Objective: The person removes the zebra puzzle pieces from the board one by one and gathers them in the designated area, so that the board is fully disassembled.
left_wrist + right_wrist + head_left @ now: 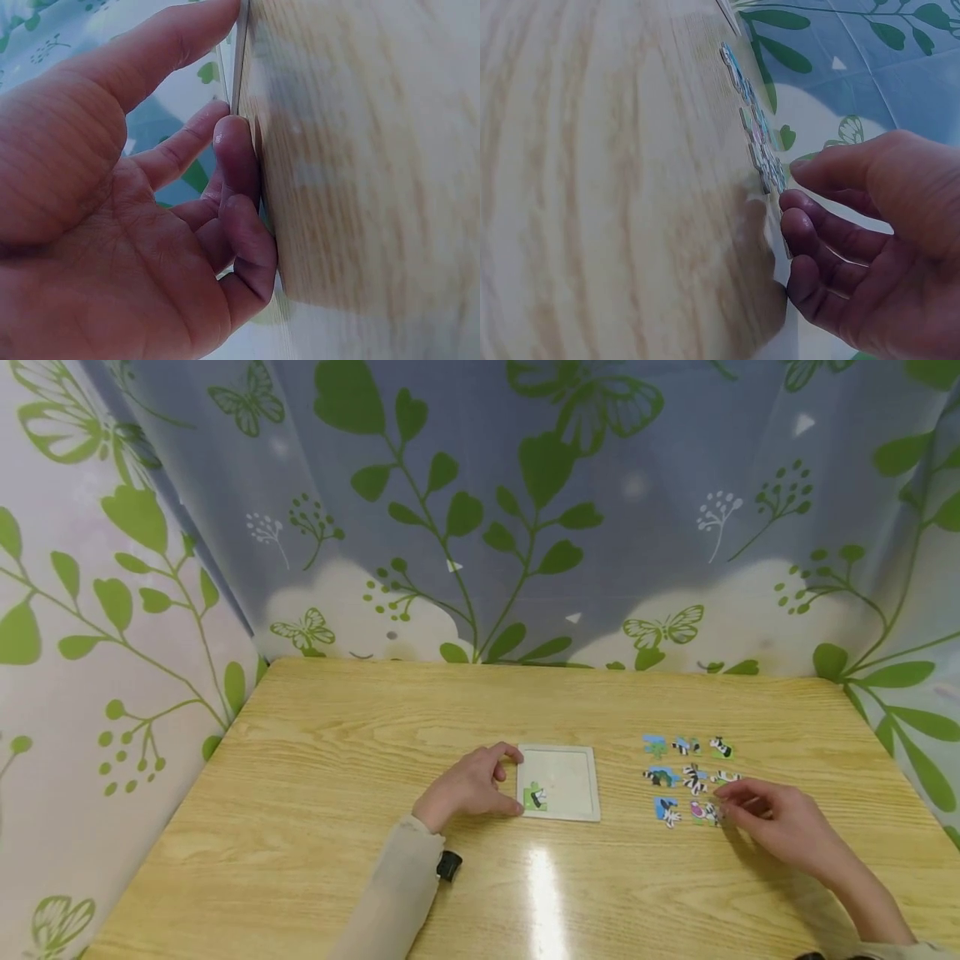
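A square puzzle tray (pixel 562 777) with a raised rim lies on the table. One green piece with a black-and-white picture (pixel 536 797) sits in its lower-left corner. My left hand (pixel 474 785) touches the tray's left edge with forefinger and thumb spread apart. In the left wrist view, the thumb of the left hand (pixel 127 172) lies straight against the tray's thin edge. Over on the right, my right hand (pixel 787 827) is at the loose puzzle pieces (pixel 693 778), its fingertips beside the pink-and-white piece (pixel 703 812). Nothing shows between its bent fingers in the right wrist view.
Several other pieces, such as a blue-and-green one (pixel 656 745) and a blue one with a zebra-like figure (pixel 667 811), lie in rough rows on the wooden table (pixel 337 760). A patterned curtain (pixel 480 527) hangs behind the table and at its sides.
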